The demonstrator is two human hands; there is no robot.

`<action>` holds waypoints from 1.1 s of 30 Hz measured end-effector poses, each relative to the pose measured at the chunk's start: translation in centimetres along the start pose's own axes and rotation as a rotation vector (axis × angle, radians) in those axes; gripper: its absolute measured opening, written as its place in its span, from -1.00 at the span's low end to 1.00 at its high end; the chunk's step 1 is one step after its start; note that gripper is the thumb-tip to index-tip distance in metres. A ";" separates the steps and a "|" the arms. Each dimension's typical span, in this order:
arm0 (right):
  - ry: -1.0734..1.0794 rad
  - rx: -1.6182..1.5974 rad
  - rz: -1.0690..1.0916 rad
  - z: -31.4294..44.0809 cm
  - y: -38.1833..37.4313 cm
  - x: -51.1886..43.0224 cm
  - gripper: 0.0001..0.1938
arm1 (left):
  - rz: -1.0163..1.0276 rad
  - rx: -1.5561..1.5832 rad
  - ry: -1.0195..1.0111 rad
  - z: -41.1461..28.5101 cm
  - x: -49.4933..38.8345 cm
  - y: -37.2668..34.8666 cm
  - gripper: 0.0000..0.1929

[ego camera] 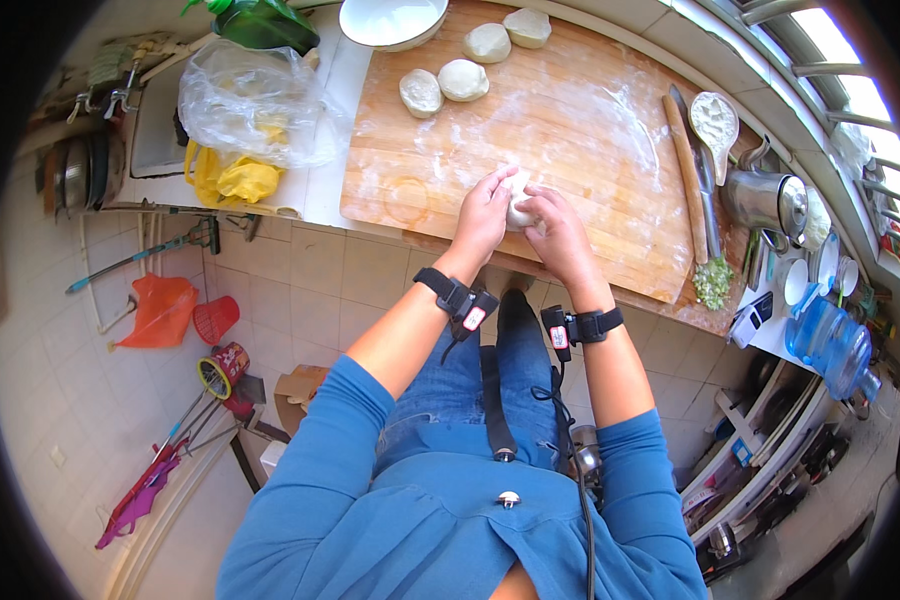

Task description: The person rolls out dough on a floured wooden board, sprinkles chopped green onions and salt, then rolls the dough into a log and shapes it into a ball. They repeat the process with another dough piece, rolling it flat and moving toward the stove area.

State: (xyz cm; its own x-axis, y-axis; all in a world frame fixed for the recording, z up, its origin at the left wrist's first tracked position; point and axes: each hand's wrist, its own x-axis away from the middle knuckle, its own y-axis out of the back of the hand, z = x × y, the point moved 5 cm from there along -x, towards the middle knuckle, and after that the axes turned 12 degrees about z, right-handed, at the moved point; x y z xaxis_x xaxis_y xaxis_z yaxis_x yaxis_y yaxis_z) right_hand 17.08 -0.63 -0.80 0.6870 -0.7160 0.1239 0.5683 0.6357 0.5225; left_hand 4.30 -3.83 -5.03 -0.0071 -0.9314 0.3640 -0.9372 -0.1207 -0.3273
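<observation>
Between my two hands is a piece of pale dough (520,201), near the front edge of a floured wooden board (570,135). My left hand (486,208) cups its left side. On the other side, the fingers of my right hand (560,223) press against the dough, thumb low. Farther back on the board lie several rounded dough pieces: one dough ball (421,93) at the left, a second dough ball (463,80) touching it, and a pair farther back, a dough ball (487,43) and another dough ball (527,28).
Along the right stand a rolling pin (685,176), a knife (706,195), a ladle of flour (714,116), chopped scallions (713,283) and a metal kettle (765,199). To the left are a white bowl (392,21), a clear plastic bag (251,105) and a sink (154,139).
</observation>
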 end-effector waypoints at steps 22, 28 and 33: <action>-0.265 -0.647 -0.286 -4.5 1.6 5.7 -0.61 | 0.132 0.442 0.055 -0.1 -0.3 -3.7 -0.35; -0.306 -0.531 -0.490 -5.7 3.6 5.4 -0.54 | -0.034 -0.305 -0.165 0.7 -4.2 -8.9 -0.40; -0.455 -0.386 -0.529 -6.0 4.3 4.7 -0.55 | -0.017 -0.424 -0.247 0.8 -5.6 -9.8 -0.42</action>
State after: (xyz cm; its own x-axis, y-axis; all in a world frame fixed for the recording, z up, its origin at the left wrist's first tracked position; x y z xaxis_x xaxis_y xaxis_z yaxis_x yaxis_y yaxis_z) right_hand 25.50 0.44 -2.97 0.0767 -0.9454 0.3168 0.9413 0.1735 0.2897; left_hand 13.80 2.33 -4.62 0.0439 -0.9903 0.1316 -0.9963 -0.0337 0.0790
